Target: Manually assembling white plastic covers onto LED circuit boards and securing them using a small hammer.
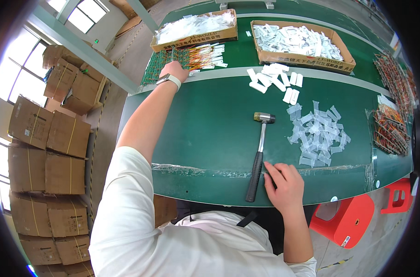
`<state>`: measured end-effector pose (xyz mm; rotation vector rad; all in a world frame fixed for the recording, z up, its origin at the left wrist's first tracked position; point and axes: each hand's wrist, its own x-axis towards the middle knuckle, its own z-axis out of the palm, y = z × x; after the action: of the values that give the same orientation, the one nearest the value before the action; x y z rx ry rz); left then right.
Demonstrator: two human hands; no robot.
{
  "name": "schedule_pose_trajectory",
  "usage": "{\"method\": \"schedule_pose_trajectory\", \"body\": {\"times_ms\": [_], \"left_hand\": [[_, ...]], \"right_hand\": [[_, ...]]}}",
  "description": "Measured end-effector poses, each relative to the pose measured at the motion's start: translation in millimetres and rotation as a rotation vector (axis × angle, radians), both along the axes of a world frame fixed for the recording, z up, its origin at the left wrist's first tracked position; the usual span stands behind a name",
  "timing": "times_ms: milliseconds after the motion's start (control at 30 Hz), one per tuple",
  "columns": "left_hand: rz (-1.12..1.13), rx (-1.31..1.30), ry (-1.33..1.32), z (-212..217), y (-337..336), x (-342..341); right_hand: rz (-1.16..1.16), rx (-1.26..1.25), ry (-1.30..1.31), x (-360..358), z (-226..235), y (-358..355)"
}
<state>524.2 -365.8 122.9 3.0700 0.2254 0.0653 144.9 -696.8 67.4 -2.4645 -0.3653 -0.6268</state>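
My left hand point(174, 70), with a watch on its wrist, reaches far out over a bundle of orange and green wired parts point(198, 57) with white ends. Its fingers point down and away, and I cannot see what they touch. On the table's near edge rests my right hand point(286, 187), fingers apart and holding nothing, its fingertips close beside the black handle of a hammer point(256, 171). That hammer lies with its head pointing away from me. To its right is a pile of clear plastic pieces point(318, 131), and beyond it several white plastic casings point(274, 78) lie loose.
At the back of the green table point(205, 124) stand a cardboard box point(228, 34) of clear pieces and another box point(306, 66) of white casings. More wired bundles point(390, 129) lie at the right edge. Red stools point(350, 221) stand below; stacked cartons point(62, 171) fill the left.
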Motion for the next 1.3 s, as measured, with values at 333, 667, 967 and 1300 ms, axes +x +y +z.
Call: {"method": "schedule_pose_trajectory", "body": {"times_ms": [333,667,967,1300], "left_hand": [[0.116,0.103,0.088,-12,-7,49],[0.247,-0.935,0.364,23,10,69],[-0.022,-1.282,0.092,85,-2,-4],[-0.332,-1.163,-0.002,187,51,-86]], "right_hand": [[0.03,0.022,0.021,-3,2,-3],[0.034,0.023,0.015,-2,0,-4],[0.046,0.032,-0.02,-6,-3,-5],[0.057,0.034,-0.061,-3,-2,-3]]}}
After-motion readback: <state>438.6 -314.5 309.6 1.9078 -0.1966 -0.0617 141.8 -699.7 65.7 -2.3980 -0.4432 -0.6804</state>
